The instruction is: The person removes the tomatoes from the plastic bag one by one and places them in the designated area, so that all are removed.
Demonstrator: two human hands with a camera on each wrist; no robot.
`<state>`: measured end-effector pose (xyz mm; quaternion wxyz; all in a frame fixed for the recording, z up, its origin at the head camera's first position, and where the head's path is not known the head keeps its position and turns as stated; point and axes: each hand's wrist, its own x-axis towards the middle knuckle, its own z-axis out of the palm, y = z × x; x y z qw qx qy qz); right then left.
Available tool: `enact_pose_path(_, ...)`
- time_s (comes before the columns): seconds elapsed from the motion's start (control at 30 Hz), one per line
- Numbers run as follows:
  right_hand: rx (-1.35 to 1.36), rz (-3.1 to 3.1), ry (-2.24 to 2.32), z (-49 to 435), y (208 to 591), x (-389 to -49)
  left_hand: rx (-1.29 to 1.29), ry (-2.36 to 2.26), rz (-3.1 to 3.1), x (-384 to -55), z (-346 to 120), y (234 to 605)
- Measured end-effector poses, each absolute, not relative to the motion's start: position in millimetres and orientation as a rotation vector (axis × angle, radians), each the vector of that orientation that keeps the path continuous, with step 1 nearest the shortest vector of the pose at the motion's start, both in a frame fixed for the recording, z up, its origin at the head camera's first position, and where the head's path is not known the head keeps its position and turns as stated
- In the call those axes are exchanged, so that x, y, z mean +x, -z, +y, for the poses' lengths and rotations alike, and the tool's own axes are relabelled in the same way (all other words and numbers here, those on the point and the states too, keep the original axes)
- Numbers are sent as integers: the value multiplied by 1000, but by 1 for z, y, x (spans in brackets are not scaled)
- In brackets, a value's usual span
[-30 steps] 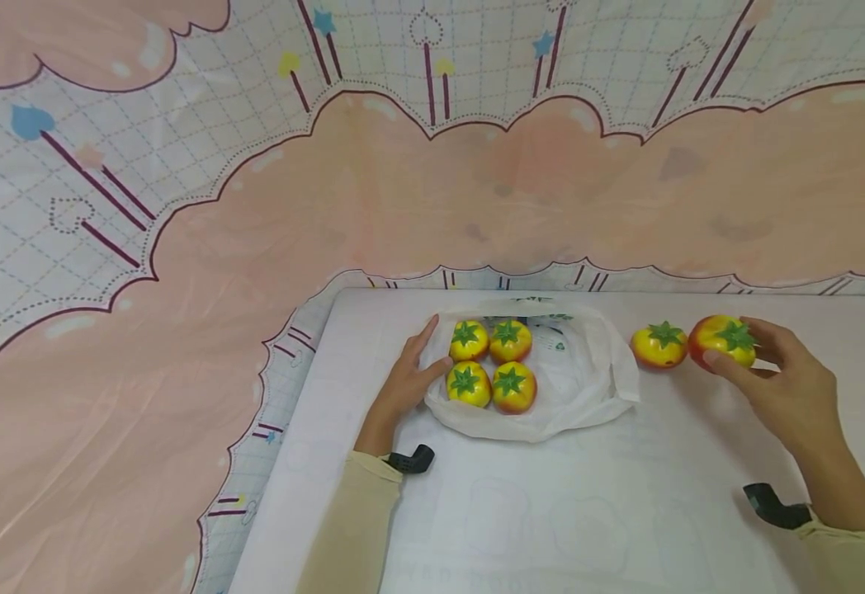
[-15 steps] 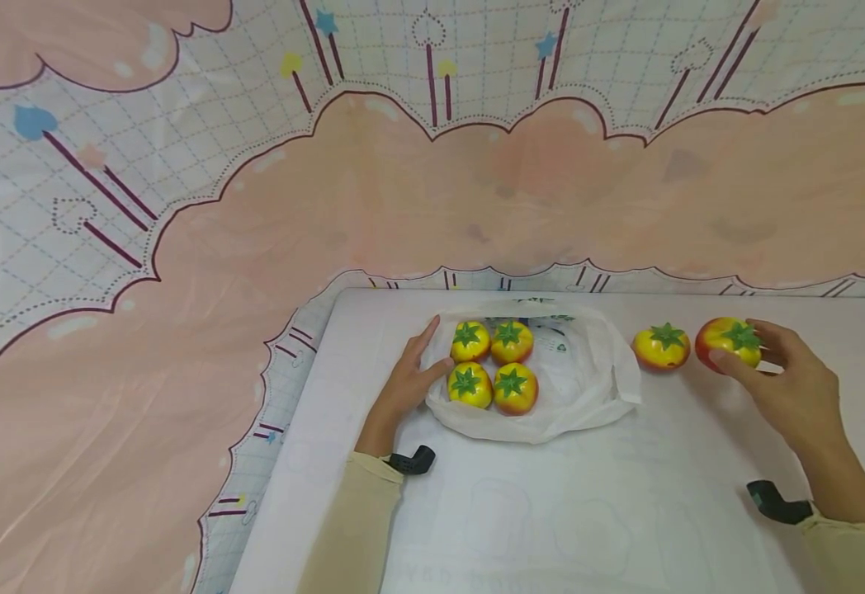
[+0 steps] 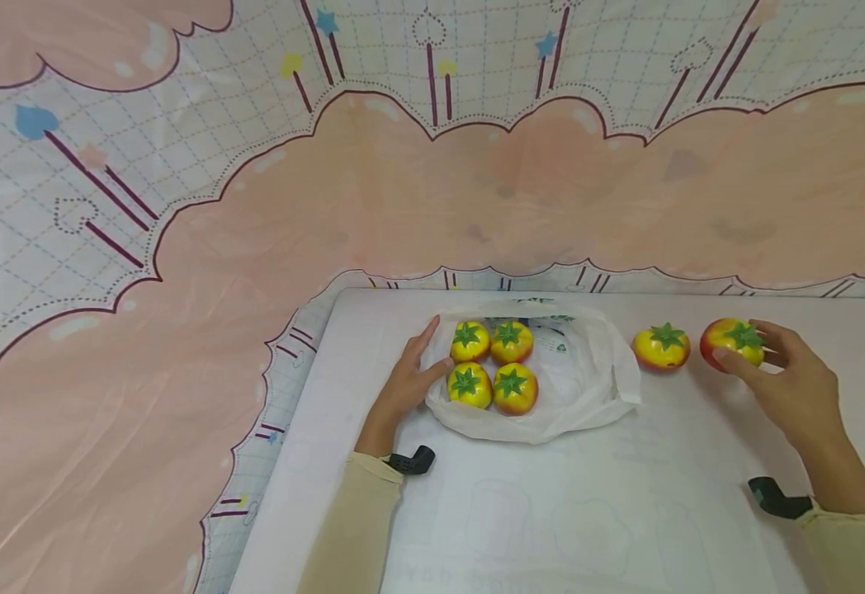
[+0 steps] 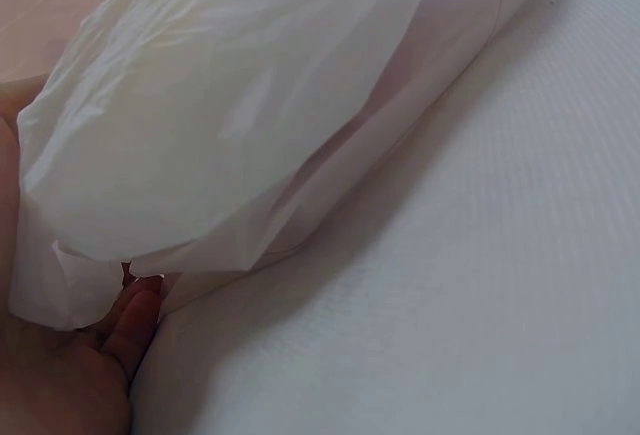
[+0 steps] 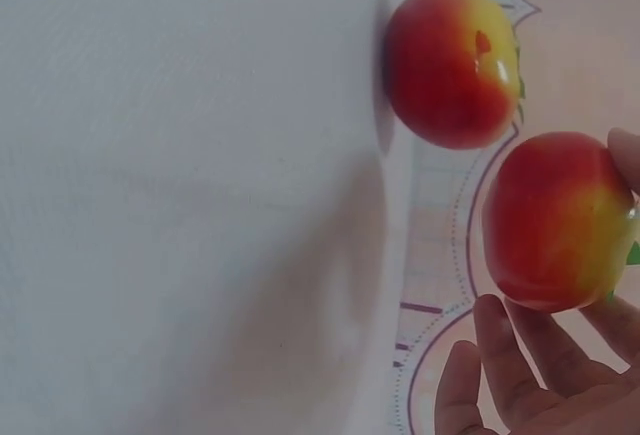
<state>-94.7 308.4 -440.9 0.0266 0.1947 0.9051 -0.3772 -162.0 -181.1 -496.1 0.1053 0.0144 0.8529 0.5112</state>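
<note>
My left hand (image 3: pixel 404 381) holds the left rim of a white plastic bag (image 3: pixel 577 404), its thumb over the edge. In the left wrist view the bag (image 4: pixel 230 125) hides much of that hand, though some fingers (image 4: pixel 135 330) show beneath it. Several glossy yellow-and-red tomatoes with green star-shaped tops, one of them a front tomato (image 3: pixel 514 389), sit grouped at the bag's left side. My right hand (image 3: pixel 800 392) grips another tomato (image 5: pixel 555 220) between thumb and fingers, raised off the table. Left of it, a separate tomato (image 3: pixel 659 350) rests on the table.
The white table (image 3: pixel 551 511) carries the bag and the loose tomato. Behind its far edge hangs a pink patterned cloth (image 3: pixel 551 198). Black wrist mounts sit at both cuffs, such as the left mount (image 3: pixel 412 460).
My right hand has shifted slightly right with its tomato, and a gap has opened between that tomato and the loose one. The left hand and bag stay put.
</note>
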Motion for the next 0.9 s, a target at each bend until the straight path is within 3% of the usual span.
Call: enact_pose_path(0.9,611,2677,1209,315,459,-106,37,-1496,2521,-162,-181,496)
